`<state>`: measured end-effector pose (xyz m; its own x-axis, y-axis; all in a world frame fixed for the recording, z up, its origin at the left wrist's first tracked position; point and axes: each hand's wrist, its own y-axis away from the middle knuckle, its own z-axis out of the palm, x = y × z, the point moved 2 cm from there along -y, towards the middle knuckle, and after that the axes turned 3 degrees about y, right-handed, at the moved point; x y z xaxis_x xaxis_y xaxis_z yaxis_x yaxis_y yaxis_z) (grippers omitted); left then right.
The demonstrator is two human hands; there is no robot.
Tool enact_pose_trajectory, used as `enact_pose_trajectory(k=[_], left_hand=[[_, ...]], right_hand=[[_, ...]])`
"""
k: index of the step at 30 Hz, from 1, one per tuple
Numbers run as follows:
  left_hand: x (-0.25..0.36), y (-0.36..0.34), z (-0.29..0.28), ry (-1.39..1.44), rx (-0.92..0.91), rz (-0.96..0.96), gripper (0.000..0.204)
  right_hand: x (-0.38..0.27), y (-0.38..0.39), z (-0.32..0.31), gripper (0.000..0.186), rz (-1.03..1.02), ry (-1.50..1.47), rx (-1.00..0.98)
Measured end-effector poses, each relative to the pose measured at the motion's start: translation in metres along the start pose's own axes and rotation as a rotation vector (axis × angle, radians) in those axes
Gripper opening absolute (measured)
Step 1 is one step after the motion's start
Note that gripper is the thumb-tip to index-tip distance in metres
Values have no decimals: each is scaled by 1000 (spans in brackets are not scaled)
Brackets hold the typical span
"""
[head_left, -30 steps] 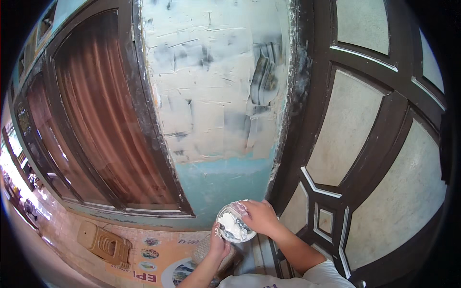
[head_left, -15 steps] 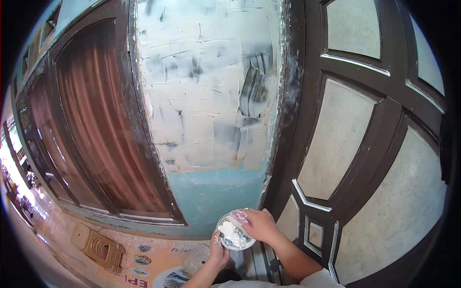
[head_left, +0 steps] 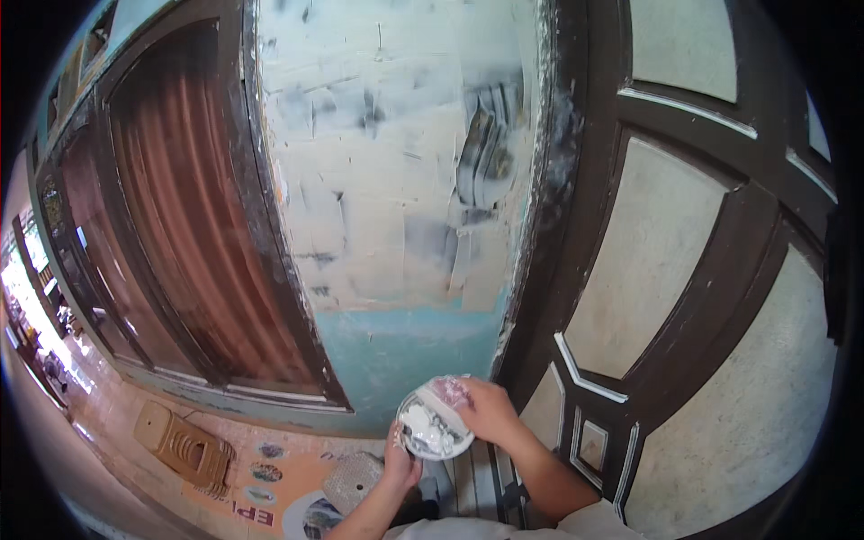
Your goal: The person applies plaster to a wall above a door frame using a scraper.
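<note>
My left hand [head_left: 400, 463] holds a round, pale bowl [head_left: 457, 449] low in front of me, its fingers around the left side. Inside lies a mound of white putty [head_left: 421, 429], with smears on the inner wall. My right hand [head_left: 490, 414] is closed on a flat, wide scraper [head_left: 440, 400] with pinkish stains, its blade dipping into the bowl beside the putty. Facing me is a wall [head_left: 360, 207] coated in uneven whitish putty, with dark streaks toward its right side. A bare turquoise band [head_left: 405, 355] runs beneath the coating.
A dark-framed window [head_left: 180, 216] with a reddish-brown curtain stands to the left. On the right is a dark brown panelled door [head_left: 657, 261]. Stacked tan plastic stools [head_left: 180, 447] and a printed orange sheet [head_left: 256, 477] are on the floor, near a grey perforated seat [head_left: 355, 483].
My view has shifted slightly. The bowl sits a little farther left and up, and the scraper's blade shows more broadly across the bowl's far side. Both hands keep their hold.
</note>
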<state>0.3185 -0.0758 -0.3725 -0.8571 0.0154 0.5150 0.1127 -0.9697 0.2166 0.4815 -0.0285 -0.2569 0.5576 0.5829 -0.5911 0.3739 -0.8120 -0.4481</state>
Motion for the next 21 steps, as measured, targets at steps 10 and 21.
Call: enact_pose_trajectory(k=[10,21], left_hand=[[1,-9,6,29,6,-36,36],[2,-1,2,1,20,11,39]], right_hand=[[21,0,-18,37,162,-156,98],[27,0,-5,35,86,-207,84]])
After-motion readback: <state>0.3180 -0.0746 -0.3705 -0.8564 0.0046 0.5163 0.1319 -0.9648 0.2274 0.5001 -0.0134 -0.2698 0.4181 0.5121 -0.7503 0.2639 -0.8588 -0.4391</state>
